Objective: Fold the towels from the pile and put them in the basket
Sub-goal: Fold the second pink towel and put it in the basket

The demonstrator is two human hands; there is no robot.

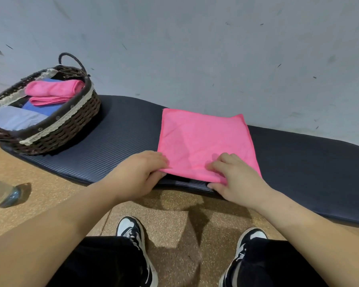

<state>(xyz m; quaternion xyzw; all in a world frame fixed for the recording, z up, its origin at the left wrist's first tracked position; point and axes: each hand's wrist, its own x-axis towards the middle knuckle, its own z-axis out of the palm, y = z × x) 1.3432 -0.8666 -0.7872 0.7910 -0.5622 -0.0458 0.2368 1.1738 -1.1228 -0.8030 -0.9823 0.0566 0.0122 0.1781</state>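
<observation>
A person leans over a dark ribbed mat (120,141) laid along the foot of a scuffed grey wall (195,48), both hands on a pink towel (205,139) spread flat on the mat a little right of centre. The left hand (139,175) pinches the towel's near-left corner, its grip closed on the cloth between thumb and fingers. The right hand (236,179) takes the near edge further right, fingers curled on top and thumb tucked beneath, so that grip is likewise clamped on the towel. The near edge is lifted slightly off the mat, while the far edge lies flat close to the wall. At the mat's far-left end stands a dark woven basket (56,131) trimmed with pale lace (one loop handle shows at its far side). It holds a folded pink towel (54,90) on top of a blue towel (44,108), with a pale blue towel (15,119) at its near-left side. On the speckled tan floor (50,193) a clear bottle (2,193) lies at the left edge. The person's black-and-white shoes (133,230) and dark trousers fill the near foreground.
</observation>
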